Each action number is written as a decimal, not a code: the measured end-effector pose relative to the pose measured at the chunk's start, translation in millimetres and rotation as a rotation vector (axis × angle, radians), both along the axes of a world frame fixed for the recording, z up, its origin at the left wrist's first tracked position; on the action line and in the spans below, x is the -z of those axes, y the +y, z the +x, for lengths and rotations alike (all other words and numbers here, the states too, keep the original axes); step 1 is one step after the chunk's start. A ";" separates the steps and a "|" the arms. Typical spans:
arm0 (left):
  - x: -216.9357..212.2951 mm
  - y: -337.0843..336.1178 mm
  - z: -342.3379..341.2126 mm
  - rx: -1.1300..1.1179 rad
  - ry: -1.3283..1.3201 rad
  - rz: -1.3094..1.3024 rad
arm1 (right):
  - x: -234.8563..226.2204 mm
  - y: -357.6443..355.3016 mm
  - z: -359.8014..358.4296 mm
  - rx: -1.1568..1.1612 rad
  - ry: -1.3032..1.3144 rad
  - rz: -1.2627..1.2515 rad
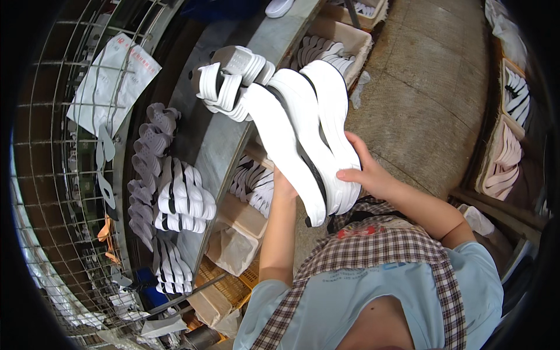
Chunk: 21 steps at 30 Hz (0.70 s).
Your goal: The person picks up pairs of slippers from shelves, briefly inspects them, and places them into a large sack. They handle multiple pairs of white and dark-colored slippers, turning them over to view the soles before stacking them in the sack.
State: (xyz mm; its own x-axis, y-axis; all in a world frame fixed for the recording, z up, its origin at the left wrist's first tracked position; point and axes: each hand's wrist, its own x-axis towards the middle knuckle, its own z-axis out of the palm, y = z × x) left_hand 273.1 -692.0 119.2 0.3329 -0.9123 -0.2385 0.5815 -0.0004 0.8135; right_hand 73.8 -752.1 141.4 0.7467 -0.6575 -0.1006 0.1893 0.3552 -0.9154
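Observation:
A bundle of white shoe soles (300,125) with black edges is held up in front of me, slanting from upper left to lower right. My left hand (284,184) supports the bundle from its left side, and the soles hide most of its fingers. Around the right side of the near end wraps my right hand (368,169), its thumb lying over a sole. Just past the bundle's far end, more white soles (227,93) are stacked at the edge of a grey metal bench (216,157).
Grey soles (146,169) and black-and-white soles (185,195) line the bench's left side, beside a wire mesh (46,175). Bins of soles (242,216) stand under the bench. A brown floor (426,76) stretches ahead, with a bin of pinkish soles (503,154) at right.

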 end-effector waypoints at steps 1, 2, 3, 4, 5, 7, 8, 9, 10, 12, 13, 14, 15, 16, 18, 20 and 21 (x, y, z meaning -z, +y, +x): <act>-2.7 -8.8 -3.7 -0.057 -0.013 0.105 | -1.1 -5.6 -5.0 0.004 -0.009 0.009; -5.2 -13.7 -8.5 -0.029 0.026 -0.088 | -1.8 -10.3 -9.3 0.012 -0.008 0.023; -7.5 -22.5 -9.3 -0.044 0.037 0.022 | -1.8 -13.7 -10.9 0.033 -0.104 0.145; -10.1 -26.4 -10.3 -0.060 0.049 0.141 | -1.4 -16.6 -12.3 0.024 -0.169 0.259; -11.1 -29.1 -12.2 0.016 -0.231 0.117 | -0.4 -19.2 -12.0 0.005 -0.139 0.267; -11.7 -27.8 -14.3 0.057 -0.067 0.178 | 2.7 -19.9 -8.2 0.019 -0.040 0.294; -10.4 -28.8 -14.7 0.129 -0.124 0.147 | 4.7 -22.3 -6.8 -0.008 0.005 0.265; -8.0 -28.4 -16.4 0.161 -0.090 0.161 | 7.2 -26.0 -3.0 -0.043 0.108 0.351; -4.7 -28.7 -17.7 0.163 -0.029 0.229 | 9.5 -29.3 -4.8 -0.091 0.105 0.439; 4.3 -33.4 -19.7 0.319 0.032 0.244 | 15.2 -37.2 -9.9 -0.189 0.131 0.598; 10.5 -32.8 -23.6 0.318 0.181 0.235 | 18.9 -38.8 -7.8 -0.176 0.194 0.681; 15.6 -35.0 -23.8 0.388 0.228 0.197 | 22.2 -39.4 -8.8 -0.223 0.202 0.687; 19.9 -32.5 -23.5 0.428 0.199 0.153 | 25.6 -39.1 -8.7 -0.202 0.264 0.705; 24.4 -31.4 -23.1 0.461 0.177 0.141 | 28.5 -39.2 -8.5 -0.196 0.315 0.717; 32.9 -30.7 -21.9 0.500 0.185 0.069 | 33.3 -38.1 -7.6 -0.185 0.339 0.731; 39.9 -29.0 -21.2 0.505 0.045 0.020 | 36.1 -38.3 -6.7 -0.208 0.328 0.748; 42.7 -28.2 -21.0 0.492 -0.101 -0.006 | 37.0 -37.7 -5.9 -0.227 0.314 0.747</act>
State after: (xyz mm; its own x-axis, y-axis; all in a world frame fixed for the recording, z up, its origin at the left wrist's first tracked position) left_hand 252.1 -720.2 76.5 -0.1165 -0.9683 -0.2211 0.4321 -0.2498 0.8665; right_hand 67.9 -789.8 104.4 0.7174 -0.1728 -0.6749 -0.1839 0.8874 -0.4227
